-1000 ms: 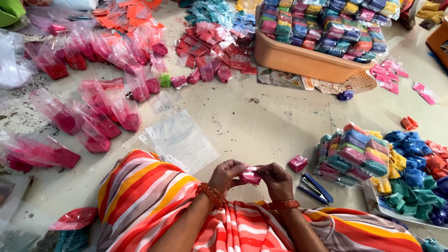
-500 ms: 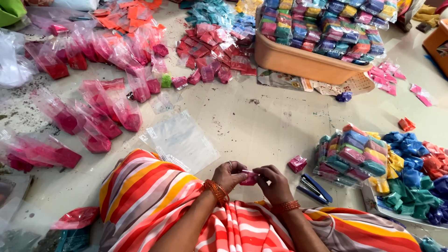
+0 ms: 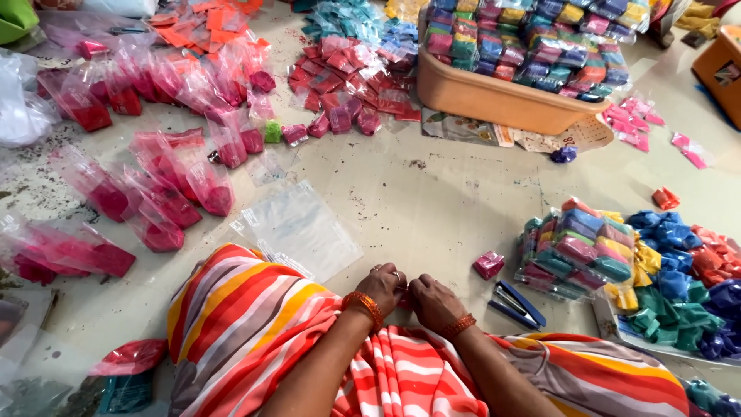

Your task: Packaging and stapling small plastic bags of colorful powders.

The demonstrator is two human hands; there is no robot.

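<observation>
left hand (image 3: 384,287) + right hand (image 3: 434,301): fingertips together, pinched on something hidden | pink packet (image 3: 488,265) at 2 o'clock of hands, on floor (image 3: 432,208) | stapler (image 3: 517,304) at 3 o'clock | clear bag (image 3: 297,228) at 10 o'clock

Pale grey concrete floor (image 3: 432,201), dusty and stained with small dark specks, soft even daylight, orange wooden furniture corner (image 3: 722,69) far right
</observation>
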